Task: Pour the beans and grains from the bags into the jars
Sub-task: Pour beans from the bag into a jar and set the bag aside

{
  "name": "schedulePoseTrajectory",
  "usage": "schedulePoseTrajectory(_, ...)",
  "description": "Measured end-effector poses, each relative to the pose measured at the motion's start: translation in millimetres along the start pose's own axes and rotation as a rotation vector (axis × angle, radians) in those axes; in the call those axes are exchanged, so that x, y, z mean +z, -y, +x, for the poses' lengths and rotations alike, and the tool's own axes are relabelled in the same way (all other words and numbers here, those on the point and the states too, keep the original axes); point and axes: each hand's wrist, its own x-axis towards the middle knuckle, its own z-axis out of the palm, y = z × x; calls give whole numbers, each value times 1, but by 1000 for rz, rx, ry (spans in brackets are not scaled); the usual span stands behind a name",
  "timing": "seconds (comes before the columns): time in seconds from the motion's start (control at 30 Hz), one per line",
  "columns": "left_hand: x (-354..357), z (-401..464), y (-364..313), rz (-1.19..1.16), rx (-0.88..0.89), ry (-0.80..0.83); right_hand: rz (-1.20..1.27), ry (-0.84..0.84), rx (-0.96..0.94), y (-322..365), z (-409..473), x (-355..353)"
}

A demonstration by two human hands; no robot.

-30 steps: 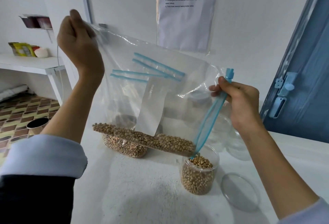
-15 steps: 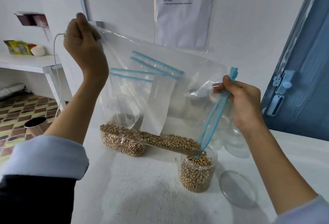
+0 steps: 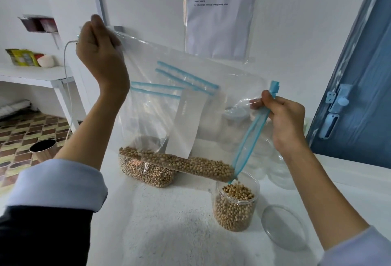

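Nearest the camera, at the lower right of the frame, a clear round lid lies flat on the white table, just beside the open jar. The jar is well over half full of pale beans, and the heap inside now sits a little higher than it did a second ago.

Above the jar, the big clear bag hangs tilted, its low corner right over the jar mouth. The beans in the bag lie in a long band along the bottom fold, and that band has slid further toward the low corner, so it now reaches the blue zip strip. A few beans seem to be dropping from the corner into the jar.

The right hand, at middle right, pinches the bag's mouth edge and the zip strip between thumb and curled fingers. The left hand, at upper left, grips the far corner of the bag in a closed fist and has risen slightly, steepening the slope. My judgement is that the pour is under way and roughly half done for this bag, with room left in the jar.

Behind the bag, a second bag of beans rests on the table, and empty clear jars stand at the right, hard to count through the plastic. A printed sheet hangs on the far wall.
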Motion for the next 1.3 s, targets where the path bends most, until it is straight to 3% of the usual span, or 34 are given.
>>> schedulePoseTrajectory(0.43, -3, 6, -1, 22, 24, 16, 126, 51, 18, 8, -17, -4)
schedulePoseTrajectory(1.0, -5, 10, -6, -5, 17, 15, 133, 20, 21, 3, -12, 9)
schedulePoseTrajectory(1.3, -6, 11, -12, -25, 21, 14, 81, 82, 15, 1, -5, 10)
